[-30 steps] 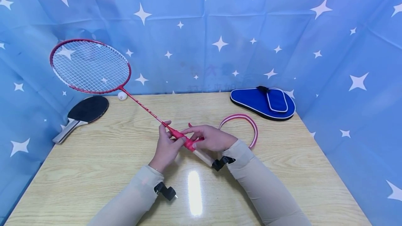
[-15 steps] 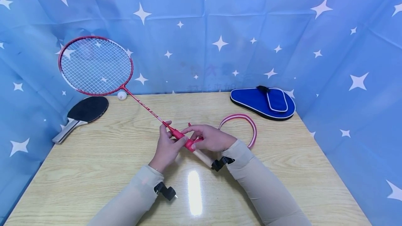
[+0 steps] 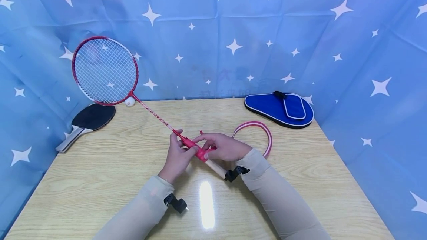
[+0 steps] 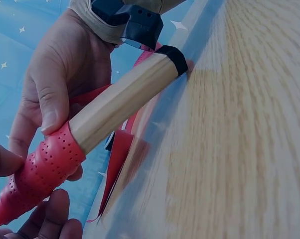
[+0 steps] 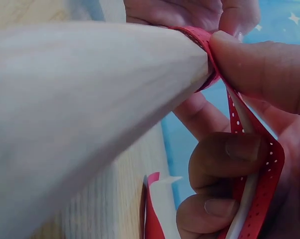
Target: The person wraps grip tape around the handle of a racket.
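Observation:
A red and white badminton racket (image 3: 151, 111) slants up to the left, its strung head raised before the curtain. Perforated red grip tape (image 4: 45, 167) covers the upper part of the handle; below it the wooden handle (image 4: 125, 97) is bare down to a black end. My left hand (image 3: 176, 158) holds the racket at the wrapped part, thumb and fingers on either side. My right hand (image 3: 228, 147) grips the tape: the thumb presses it at the wrap's lower edge, and fingers curl round the loose strip (image 5: 269, 154). The tape's free length (image 3: 271, 140) loops behind that hand.
At the table's left edge lies a black table tennis bat (image 3: 95, 116), with a white ball (image 3: 129, 101) beside it, close behind the racket shaft. A blue bat case (image 3: 267, 106) lies at the back right. A starry blue curtain (image 3: 200, 47) borders the wooden table (image 3: 100, 180).
The racket has rolled about its shaft, so its strung face turns more towards the head camera and looks narrower. Both hands keep nearly the same place; the tape loop has shifted slightly left.

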`<state>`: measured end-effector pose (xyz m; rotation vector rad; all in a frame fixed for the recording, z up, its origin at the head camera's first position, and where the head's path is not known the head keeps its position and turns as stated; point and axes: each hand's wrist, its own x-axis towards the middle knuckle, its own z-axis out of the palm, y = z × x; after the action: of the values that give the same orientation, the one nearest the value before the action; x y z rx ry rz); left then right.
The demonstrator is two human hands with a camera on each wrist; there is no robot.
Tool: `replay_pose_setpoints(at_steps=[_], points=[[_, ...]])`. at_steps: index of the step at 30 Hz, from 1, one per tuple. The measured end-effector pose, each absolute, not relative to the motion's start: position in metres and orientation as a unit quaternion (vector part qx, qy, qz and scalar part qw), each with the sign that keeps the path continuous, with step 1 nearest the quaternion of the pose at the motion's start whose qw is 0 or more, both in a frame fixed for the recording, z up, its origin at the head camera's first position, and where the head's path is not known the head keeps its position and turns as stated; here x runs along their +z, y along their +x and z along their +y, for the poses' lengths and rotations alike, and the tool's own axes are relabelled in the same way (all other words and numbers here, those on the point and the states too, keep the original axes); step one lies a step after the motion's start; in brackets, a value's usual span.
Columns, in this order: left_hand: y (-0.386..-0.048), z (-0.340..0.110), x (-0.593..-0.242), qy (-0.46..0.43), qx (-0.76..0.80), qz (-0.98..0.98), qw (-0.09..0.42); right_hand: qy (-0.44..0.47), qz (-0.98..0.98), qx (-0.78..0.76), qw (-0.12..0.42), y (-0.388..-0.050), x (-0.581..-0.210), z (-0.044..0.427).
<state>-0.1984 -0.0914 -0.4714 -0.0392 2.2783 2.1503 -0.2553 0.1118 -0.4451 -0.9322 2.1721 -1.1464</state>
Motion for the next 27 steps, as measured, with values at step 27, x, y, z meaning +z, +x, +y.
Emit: replay_pose_setpoints(at_steps=[27], points=[[-0.1985, -0.0914, -0.4707, -0.008, 0.698, 0.716, -0.004, -0.332, 0.804, -0.419, 0.259, -0.2565, -0.4428, 0.1134]])
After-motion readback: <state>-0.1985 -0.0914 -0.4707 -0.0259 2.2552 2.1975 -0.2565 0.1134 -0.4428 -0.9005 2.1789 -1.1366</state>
